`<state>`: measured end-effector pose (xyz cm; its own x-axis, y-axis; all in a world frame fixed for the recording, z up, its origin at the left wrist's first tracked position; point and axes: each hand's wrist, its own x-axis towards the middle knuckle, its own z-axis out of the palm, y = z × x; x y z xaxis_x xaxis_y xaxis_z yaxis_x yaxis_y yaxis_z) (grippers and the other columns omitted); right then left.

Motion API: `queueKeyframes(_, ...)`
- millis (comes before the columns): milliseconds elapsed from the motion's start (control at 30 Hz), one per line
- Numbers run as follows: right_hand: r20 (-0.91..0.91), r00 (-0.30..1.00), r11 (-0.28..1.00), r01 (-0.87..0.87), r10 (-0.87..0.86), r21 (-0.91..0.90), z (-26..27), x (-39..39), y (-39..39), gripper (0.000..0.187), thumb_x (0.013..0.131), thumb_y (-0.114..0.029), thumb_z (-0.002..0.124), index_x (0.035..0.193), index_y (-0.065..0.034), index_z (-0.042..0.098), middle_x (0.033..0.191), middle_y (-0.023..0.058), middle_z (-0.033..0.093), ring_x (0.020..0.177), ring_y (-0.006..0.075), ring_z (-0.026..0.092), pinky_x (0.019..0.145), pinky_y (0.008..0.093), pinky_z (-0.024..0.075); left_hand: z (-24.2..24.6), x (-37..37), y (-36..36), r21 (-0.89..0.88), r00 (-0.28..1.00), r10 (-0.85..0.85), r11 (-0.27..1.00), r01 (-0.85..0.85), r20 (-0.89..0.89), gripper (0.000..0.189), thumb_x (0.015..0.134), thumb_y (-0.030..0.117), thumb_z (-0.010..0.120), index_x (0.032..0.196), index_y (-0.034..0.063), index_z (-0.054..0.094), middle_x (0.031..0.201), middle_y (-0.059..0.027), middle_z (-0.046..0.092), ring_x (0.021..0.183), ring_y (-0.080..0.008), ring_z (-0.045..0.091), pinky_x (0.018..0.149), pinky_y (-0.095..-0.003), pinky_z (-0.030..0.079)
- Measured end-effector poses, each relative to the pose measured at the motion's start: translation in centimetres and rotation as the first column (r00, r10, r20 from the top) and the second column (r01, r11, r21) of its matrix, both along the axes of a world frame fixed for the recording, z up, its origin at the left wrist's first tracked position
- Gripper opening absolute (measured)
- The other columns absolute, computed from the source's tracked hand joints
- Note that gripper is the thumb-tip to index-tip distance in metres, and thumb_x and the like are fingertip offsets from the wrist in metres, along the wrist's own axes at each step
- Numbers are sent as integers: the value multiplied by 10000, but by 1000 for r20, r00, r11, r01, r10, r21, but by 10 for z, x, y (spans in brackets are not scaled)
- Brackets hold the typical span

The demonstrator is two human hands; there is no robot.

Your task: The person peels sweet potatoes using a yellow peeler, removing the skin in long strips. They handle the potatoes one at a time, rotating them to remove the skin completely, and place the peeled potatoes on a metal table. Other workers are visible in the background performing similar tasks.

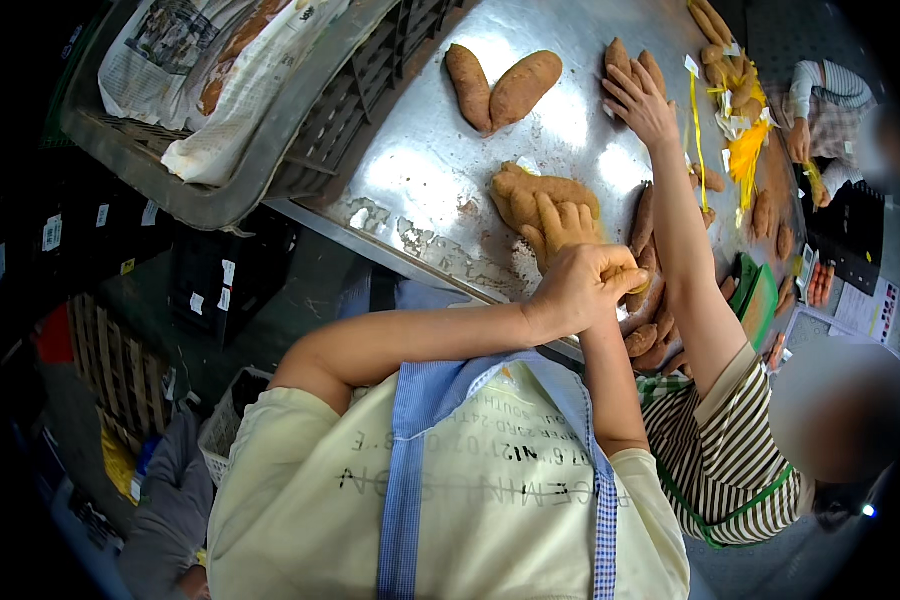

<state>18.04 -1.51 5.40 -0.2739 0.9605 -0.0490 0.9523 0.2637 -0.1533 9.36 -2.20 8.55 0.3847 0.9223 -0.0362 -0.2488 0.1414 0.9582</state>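
My left hand (581, 281) crosses over my right wrist, its fingers pinched on what looks like the cuff of a yellowish glove; the cuff is mostly hidden. Below it my right hand (568, 227), yellow-tan and apparently gloved, has its fingers apart and rests against a lumpy tan bundle (544, 187). Whether that bundle is sweet potatoes or another soiled glove I cannot tell. Farther up the metal tabletop (412, 169), two sweet potatoes (525, 86) lie touching at their lower ends. More sweet potatoes (649, 300) are heaped right of my hands.
A co-worker's hand (641, 105) rests on sweet potatoes at the upper right; that arm reaches across the table. A plastic crate (270, 142) lined with newspaper (154, 90) stands at left. Yellow ties (750, 154) and another person (832, 112) are at far right.
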Motion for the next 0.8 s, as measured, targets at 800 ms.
queueKeyframes(800,-134,970,966,176,-202,-188,6,45,-2,449,774,-193,638,1185,-45,537,967,163,518,908,370,557,745,446,462,-24,-2,10,-46,993,112,993,-111,24,152,878,135,652,847,-14,639,612,1,526,582,-25,421,503,-225,361)
